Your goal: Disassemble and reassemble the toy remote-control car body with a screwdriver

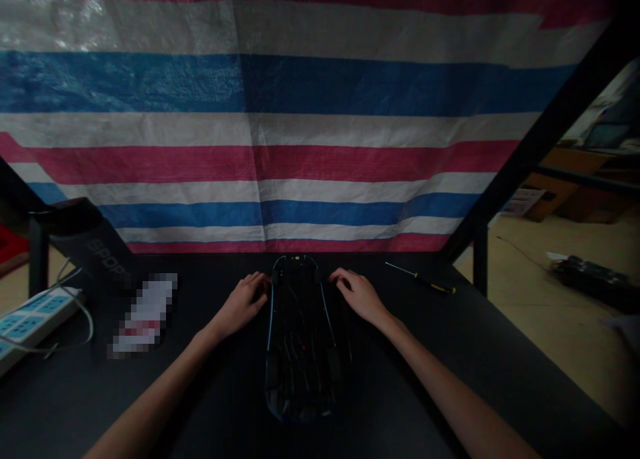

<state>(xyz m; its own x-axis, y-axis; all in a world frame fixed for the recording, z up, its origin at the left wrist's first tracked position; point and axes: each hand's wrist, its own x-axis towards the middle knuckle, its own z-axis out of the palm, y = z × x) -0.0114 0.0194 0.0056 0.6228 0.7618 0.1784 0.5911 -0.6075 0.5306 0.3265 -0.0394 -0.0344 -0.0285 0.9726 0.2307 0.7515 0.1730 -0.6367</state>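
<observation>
A dark toy car [300, 332] lies upside down on the black table, its underside and wheels facing up and a thin blue edge along its sides. A small red spot shows on the underside. To the left of its far end rests my left hand [245, 302], fingers loosely bent and apart, the tips at or very near the car's side. On the opposite side, my right hand [359, 298] lies with curled fingers and a gap between thumb and forefinger, close beside the car. Neither hand holds anything. Right of my right hand is a screwdriver [434, 286] with a black and yellow handle.
A white power strip [35, 326] with cables sits at the left edge. Near it are a dark cylinder marked SPORT [100, 246] and a blurred-out pale item [147, 312]. Striped sheeting [320, 159] hangs behind the black table [400, 392]. A dark frame bar slants at right.
</observation>
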